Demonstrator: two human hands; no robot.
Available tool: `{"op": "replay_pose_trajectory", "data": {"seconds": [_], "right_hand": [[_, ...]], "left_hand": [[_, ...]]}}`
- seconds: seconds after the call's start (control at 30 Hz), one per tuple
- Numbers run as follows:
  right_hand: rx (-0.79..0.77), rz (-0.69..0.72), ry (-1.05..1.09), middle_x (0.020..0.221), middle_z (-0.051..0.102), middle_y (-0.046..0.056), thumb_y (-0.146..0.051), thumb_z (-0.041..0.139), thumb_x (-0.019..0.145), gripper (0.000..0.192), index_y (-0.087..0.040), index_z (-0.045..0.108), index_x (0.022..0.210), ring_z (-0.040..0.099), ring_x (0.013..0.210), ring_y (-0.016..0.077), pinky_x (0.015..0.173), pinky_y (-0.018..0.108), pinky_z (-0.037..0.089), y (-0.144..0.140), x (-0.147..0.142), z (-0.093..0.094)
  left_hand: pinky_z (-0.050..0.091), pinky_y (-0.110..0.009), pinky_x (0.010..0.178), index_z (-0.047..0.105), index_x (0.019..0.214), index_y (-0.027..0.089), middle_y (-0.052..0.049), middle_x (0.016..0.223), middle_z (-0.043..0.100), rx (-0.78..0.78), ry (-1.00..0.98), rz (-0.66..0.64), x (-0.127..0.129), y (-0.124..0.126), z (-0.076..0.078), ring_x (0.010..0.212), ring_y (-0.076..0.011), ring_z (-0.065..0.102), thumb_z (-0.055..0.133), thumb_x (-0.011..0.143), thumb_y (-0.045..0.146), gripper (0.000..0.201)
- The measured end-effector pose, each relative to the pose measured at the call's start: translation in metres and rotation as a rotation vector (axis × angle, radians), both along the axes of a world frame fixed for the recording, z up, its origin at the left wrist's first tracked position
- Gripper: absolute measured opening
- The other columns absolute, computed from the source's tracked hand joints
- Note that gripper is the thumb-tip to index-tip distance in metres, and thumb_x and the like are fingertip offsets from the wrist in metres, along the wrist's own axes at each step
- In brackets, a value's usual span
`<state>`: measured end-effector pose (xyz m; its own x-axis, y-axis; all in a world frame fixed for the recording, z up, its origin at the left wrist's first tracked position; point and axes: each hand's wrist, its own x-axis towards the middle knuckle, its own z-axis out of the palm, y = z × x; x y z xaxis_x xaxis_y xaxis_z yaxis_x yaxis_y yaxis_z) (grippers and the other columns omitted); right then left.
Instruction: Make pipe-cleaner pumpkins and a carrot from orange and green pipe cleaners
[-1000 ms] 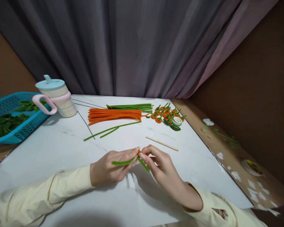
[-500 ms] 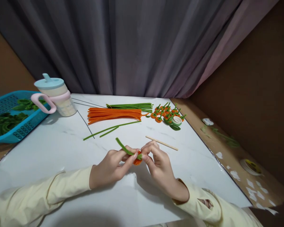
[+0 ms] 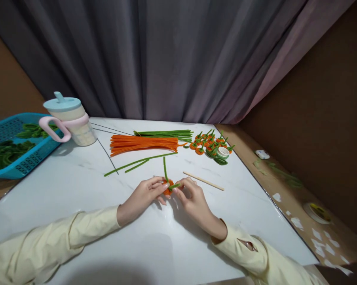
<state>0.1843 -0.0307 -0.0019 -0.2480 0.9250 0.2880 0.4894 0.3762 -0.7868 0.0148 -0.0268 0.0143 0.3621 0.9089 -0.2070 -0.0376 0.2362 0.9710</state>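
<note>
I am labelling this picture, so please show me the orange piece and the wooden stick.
Orange piece [image 3: 167, 192], head view: lower part of its body.
Wooden stick [image 3: 203, 180], head view: middle of its length.

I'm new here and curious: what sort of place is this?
Probably a small craft workspace: orange pipe cleaners, green pipe cleaners and small orange ornaments share a white table.

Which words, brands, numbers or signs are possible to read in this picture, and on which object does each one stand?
No text can be read.
Tumbler: faint marks, too blurred.
Small white object: marks too small.
</note>
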Motion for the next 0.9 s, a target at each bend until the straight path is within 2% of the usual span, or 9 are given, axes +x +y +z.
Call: {"op": "replay_pose_trajectory", "data": {"seconds": [0.13,0.23,0.3,0.37,0.47,0.57,0.7,0.9], "right_hand": [[0.065,0.072,0.015,0.074,0.062,0.003,-0.023,0.054,0.086,0.011,-0.019,0.059,0.077,0.052,0.072,0.0175,0.071,0.033,0.039,0.003,0.003,-0.001],[0.177,0.043,0.064,0.088,0.063,0.006,-0.021,0.052,0.087,0.006,-0.020,0.058,0.088,0.054,0.084,0.0194,0.078,0.035,0.042,0.005,0.006,0.000],[0.212,0.022,0.083,0.099,0.061,0.008,-0.019,0.050,0.088,0.011,-0.020,0.056,0.097,0.054,0.093,0.0204,0.082,0.036,0.043,0.007,0.008,0.001],[0.201,0.043,0.081,0.104,0.059,0.008,-0.018,0.049,0.088,0.016,-0.020,0.055,0.102,0.054,0.094,0.0198,0.080,0.035,0.044,0.008,0.010,0.002],[0.171,0.150,0.068,0.104,0.059,0.008,-0.017,0.052,0.086,0.022,-0.019,0.053,0.108,0.055,0.088,0.0181,0.077,0.033,0.047,0.007,0.009,0.001],[0.181,0.223,0.066,0.106,0.059,0.009,-0.017,0.059,0.083,0.032,-0.019,0.051,0.114,0.056,0.089,0.0185,0.081,0.034,0.048,0.006,0.005,-0.002],[0.188,0.224,0.073,0.102,0.060,0.009,-0.021,0.064,0.083,0.030,-0.021,0.054,0.110,0.057,0.089,0.0187,0.079,0.033,0.050,0.006,0.003,-0.008],[0.209,0.241,0.066,0.095,0.061,0.008,-0.029,0.062,0.085,0.020,-0.020,0.058,0.102,0.058,0.085,0.0189,0.073,0.031,0.050,0.008,0.005,-0.010]], "left_hand": [[0.047,-0.025,0.064,0.059,0.099,0.011,0.001,0.068,0.059,0.052,0.029,0.009,-0.002,0.002,-0.003,0.060,-0.0105,0.056,0.061,0.081,0.038,0.033],[0.047,-0.026,0.066,0.057,0.104,0.011,0.002,0.066,0.059,0.065,0.056,0.026,-0.004,0.002,-0.006,0.060,-0.0110,0.057,0.060,0.082,0.037,0.034],[0.047,-0.027,0.066,0.055,0.103,0.012,0.002,0.066,0.060,0.075,0.063,0.024,-0.005,0.002,-0.006,0.059,-0.0113,0.057,0.060,0.082,0.037,0.033],[0.048,-0.028,0.066,0.054,0.100,0.013,0.001,0.067,0.061,0.076,0.056,0.015,-0.005,0.002,-0.007,0.059,-0.0119,0.059,0.061,0.082,0.038,0.032],[0.050,-0.029,0.068,0.053,0.099,0.013,0.001,0.069,0.062,0.049,0.020,0.022,-0.005,0.002,-0.009,0.062,-0.0137,0.062,0.062,0.080,0.040,0.035],[0.050,-0.029,0.069,0.053,0.099,0.014,0.000,0.070,0.063,0.025,-0.017,0.039,-0.006,0.004,-0.011,0.063,-0.0144,0.062,0.065,0.077,0.043,0.039],[0.048,-0.027,0.071,0.052,0.098,0.014,-0.002,0.070,0.067,0.005,-0.026,0.031,-0.007,0.005,-0.012,0.067,-0.0141,0.063,0.067,0.076,0.043,0.039],[0.046,-0.024,0.067,0.053,0.093,0.014,-0.003,0.072,0.071,-0.035,-0.030,-0.015,-0.008,0.004,-0.010,0.066,-0.0133,0.062,0.069,0.074,0.044,0.038]]}}
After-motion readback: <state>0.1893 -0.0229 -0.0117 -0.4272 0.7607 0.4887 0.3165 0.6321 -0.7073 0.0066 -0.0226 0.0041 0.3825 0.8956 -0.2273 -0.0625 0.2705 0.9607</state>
